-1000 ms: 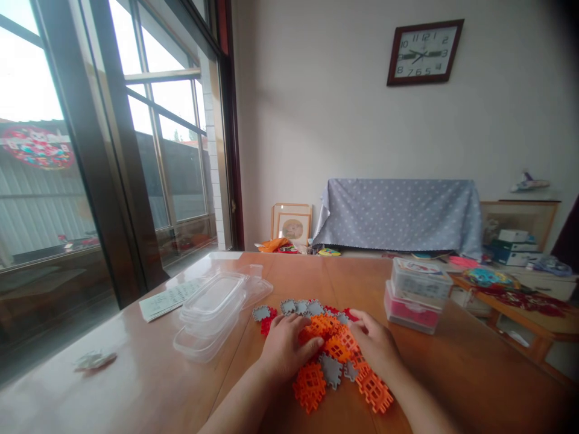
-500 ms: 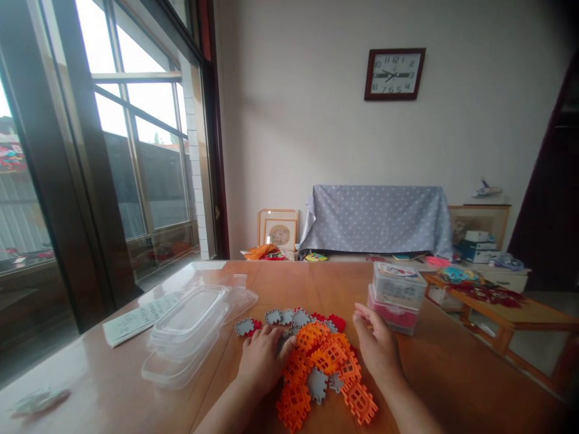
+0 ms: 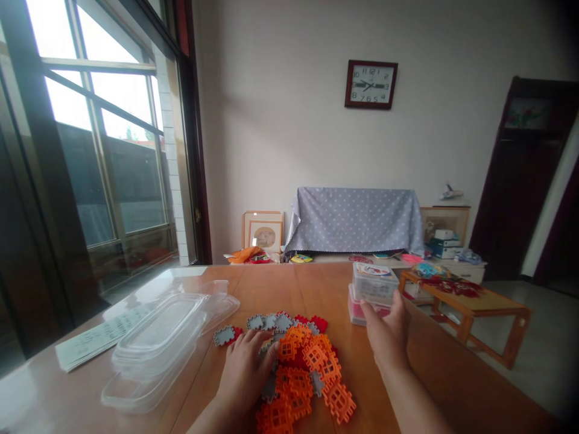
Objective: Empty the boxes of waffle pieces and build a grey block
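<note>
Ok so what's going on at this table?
A person is sitting or standing at a wooden table with both hands out. The left hand is at the left side of a pile of orange, gray and red interlocking plastic pieces. The right hand is open at two stacked plastic boxes; I can't tell whether it touches them. Clear plastic containers lie on the left.

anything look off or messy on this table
Nothing looks plainly spilled or broken. The clear plastic lids or tubs overlap askew, edges not lined up, and the orange pieces lie in a jumbled, overlapping heap beside the left hand.
</note>
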`<act>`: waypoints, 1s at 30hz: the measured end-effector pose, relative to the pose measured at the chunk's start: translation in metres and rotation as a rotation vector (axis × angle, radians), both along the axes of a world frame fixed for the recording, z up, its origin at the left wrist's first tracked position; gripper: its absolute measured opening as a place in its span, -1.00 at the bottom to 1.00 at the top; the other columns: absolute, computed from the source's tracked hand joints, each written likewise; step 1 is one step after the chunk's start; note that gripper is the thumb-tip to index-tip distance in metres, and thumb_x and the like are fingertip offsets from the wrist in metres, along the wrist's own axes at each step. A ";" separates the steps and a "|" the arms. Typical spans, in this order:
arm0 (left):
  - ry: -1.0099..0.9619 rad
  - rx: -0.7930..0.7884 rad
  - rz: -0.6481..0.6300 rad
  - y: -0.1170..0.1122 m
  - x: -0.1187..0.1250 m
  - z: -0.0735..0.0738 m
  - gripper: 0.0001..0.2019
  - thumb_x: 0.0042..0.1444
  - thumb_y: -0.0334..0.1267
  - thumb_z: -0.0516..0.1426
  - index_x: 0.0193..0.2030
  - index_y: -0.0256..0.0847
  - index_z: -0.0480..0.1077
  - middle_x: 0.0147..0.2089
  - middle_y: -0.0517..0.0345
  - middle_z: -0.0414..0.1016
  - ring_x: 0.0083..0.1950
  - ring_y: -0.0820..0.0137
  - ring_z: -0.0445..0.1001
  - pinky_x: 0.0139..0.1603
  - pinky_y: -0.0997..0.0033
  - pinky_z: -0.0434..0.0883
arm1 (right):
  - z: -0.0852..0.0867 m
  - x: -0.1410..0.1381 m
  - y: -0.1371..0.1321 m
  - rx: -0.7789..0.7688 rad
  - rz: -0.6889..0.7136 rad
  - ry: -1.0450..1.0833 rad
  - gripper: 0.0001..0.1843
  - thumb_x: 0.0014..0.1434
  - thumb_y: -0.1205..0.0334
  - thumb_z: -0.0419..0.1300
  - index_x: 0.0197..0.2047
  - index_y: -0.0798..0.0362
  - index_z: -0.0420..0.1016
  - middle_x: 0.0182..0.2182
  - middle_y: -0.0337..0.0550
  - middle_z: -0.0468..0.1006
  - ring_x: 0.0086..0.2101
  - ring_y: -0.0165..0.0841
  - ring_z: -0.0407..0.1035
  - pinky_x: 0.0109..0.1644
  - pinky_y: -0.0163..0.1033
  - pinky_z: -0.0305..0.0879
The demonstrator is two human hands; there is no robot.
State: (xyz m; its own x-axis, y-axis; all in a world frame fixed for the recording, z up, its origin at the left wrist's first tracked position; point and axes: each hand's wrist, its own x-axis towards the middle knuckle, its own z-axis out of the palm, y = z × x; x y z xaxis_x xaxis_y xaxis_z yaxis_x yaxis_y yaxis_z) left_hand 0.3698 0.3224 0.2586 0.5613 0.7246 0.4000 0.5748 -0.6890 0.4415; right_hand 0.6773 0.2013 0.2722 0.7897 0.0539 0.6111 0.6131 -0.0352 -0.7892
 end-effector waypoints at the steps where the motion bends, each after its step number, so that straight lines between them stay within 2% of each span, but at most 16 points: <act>1: -0.002 0.003 -0.008 0.000 0.001 -0.001 -0.59 0.36 0.11 -0.02 0.05 -0.02 0.53 0.10 0.04 0.55 0.16 0.12 0.46 0.16 0.09 0.32 | 0.001 0.006 0.001 -0.074 -0.069 -0.060 0.11 -0.01 -0.20 0.32 0.45 0.17 0.07 0.33 0.37 0.22 0.30 0.20 0.10 0.33 0.24 0.07; 4: -0.008 0.015 -0.005 0.002 0.003 -0.006 -0.60 0.34 0.07 0.01 0.10 -0.05 0.51 0.15 0.00 0.51 0.18 0.11 0.44 0.19 0.08 0.32 | 0.010 0.017 0.007 -0.226 -0.185 -0.151 0.18 -0.02 -0.25 0.31 0.49 0.13 -0.03 0.42 0.38 0.02 0.36 0.26 -0.04 0.34 0.30 0.00; 7: 0.005 0.024 0.021 0.007 0.003 -0.011 -0.57 0.31 0.08 0.04 0.16 -0.04 0.47 0.22 -0.02 0.46 0.23 0.08 0.39 0.23 0.04 0.30 | 0.022 0.021 0.016 -0.307 -0.262 -0.207 0.20 0.01 -0.30 0.28 0.52 0.09 -0.11 0.46 0.35 -0.08 0.38 0.28 -0.12 0.32 0.36 -0.07; 12: 0.078 0.022 0.141 0.017 0.000 -0.014 -0.49 0.30 0.15 0.01 0.23 -0.05 0.43 0.34 -0.05 0.36 0.34 0.00 0.29 0.29 -0.02 0.25 | 0.038 0.023 0.025 -0.441 -0.277 -0.259 0.18 0.08 -0.38 0.18 0.53 0.04 -0.20 0.48 0.30 -0.17 0.40 0.25 -0.22 0.31 0.41 -0.15; 18: 0.260 -0.081 0.240 0.023 -0.004 -0.018 -0.33 0.27 0.28 -0.06 0.31 -0.11 0.38 0.46 -0.13 0.23 0.50 -0.13 0.05 0.40 -0.19 0.04 | 0.034 0.033 0.033 -0.523 -0.286 -0.264 0.14 0.08 -0.40 0.16 0.52 0.00 -0.16 0.49 0.26 -0.19 0.40 0.26 -0.26 0.26 0.46 -0.11; 22: 0.288 -0.108 0.174 0.022 -0.004 -0.018 -0.34 0.29 0.30 -0.12 0.19 -0.12 0.45 0.41 -0.17 0.30 0.46 -0.11 0.14 0.37 -0.15 0.11 | 0.025 0.045 0.041 -0.506 -0.304 -0.254 0.15 0.04 -0.36 0.21 0.51 -0.02 -0.12 0.47 0.24 -0.14 0.39 0.28 -0.22 0.24 0.44 -0.02; 26: 0.250 -0.087 0.110 0.018 -0.004 -0.016 -0.42 0.32 0.27 -0.14 0.01 -0.09 0.50 0.23 -0.10 0.47 0.28 -0.01 0.36 0.25 0.01 0.26 | 0.022 0.047 0.044 -0.460 -0.328 -0.264 0.10 0.04 -0.28 0.23 0.51 -0.05 -0.10 0.46 0.22 -0.07 0.36 0.28 -0.14 0.21 0.44 0.05; 30: 0.250 -0.079 0.100 0.015 -0.004 -0.015 -0.47 0.32 0.25 -0.11 -0.05 -0.07 0.49 0.14 -0.07 0.50 0.17 0.04 0.43 0.16 0.11 0.32 | 0.024 0.043 0.043 -0.413 -0.345 -0.289 0.09 0.02 -0.24 0.25 0.50 -0.09 -0.06 0.41 0.20 0.04 0.33 0.29 -0.07 0.19 0.46 0.07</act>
